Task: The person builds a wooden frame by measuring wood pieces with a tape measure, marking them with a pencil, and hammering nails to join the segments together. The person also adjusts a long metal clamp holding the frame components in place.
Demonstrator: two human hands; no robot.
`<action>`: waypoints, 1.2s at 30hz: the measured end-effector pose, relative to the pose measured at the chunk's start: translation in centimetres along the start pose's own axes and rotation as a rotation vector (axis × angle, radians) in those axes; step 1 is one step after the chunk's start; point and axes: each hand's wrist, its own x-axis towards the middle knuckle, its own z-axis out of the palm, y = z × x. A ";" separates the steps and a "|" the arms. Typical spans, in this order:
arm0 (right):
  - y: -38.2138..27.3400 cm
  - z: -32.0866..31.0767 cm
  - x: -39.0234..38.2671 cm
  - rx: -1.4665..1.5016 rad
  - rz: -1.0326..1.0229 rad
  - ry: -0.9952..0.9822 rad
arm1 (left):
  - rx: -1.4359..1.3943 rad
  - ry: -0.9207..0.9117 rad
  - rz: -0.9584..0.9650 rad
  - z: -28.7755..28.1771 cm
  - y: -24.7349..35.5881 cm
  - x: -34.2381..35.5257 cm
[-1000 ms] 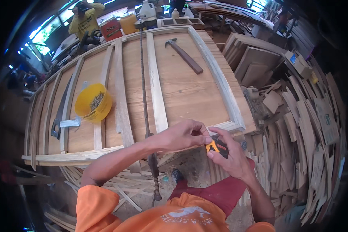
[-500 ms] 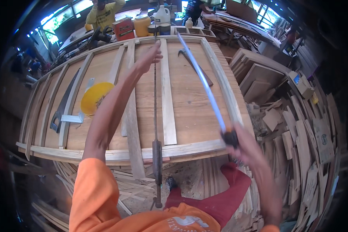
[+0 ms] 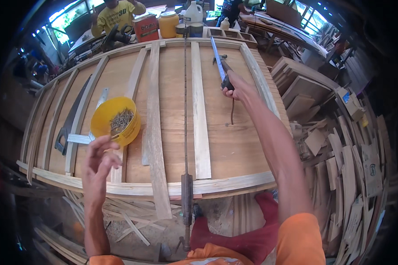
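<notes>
My right hand (image 3: 235, 87) is closed around a tape measure (image 3: 226, 84) over the far right of the wooden frame panel (image 3: 225, 152). Its blade (image 3: 216, 57) is drawn out toward the far rail, passing over a claw hammer (image 3: 225, 66) that lies on the panel. My left hand (image 3: 99, 161) hovers at the near left with fingers apart and slightly curled, seemingly holding nothing. Just beyond it stands a yellow bucket (image 3: 130, 132) with nails (image 3: 121, 120) inside. A long bar clamp (image 3: 187, 190) runs across the panel between my hands.
Left of the bucket lie a handsaw (image 3: 70, 123) and a try square (image 3: 79, 138). A loose wooden strip (image 3: 157, 154) overhangs the near edge. Cans and jugs (image 3: 168, 25) stand at the far edge. Offcuts (image 3: 340, 176) are piled at right; a person in yellow (image 3: 115, 15) is beyond.
My right hand has moved from the near right edge far across the panel with the tape measure. My left hand has drawn back from the far side to near the bucket.
</notes>
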 end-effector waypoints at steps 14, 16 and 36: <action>15.7 -4.8 -30.9 -0.072 -0.006 0.066 | -0.007 -0.031 0.240 -1.8 -0.7 2.7; 20.6 -5.2 -37.2 -0.224 -0.042 0.244 | -0.031 -0.063 0.237 -2.1 -1.5 3.1; 28.4 -3.9 -40.1 -0.474 -0.104 0.550 | -0.037 -0.120 0.236 -3.2 -2.8 3.4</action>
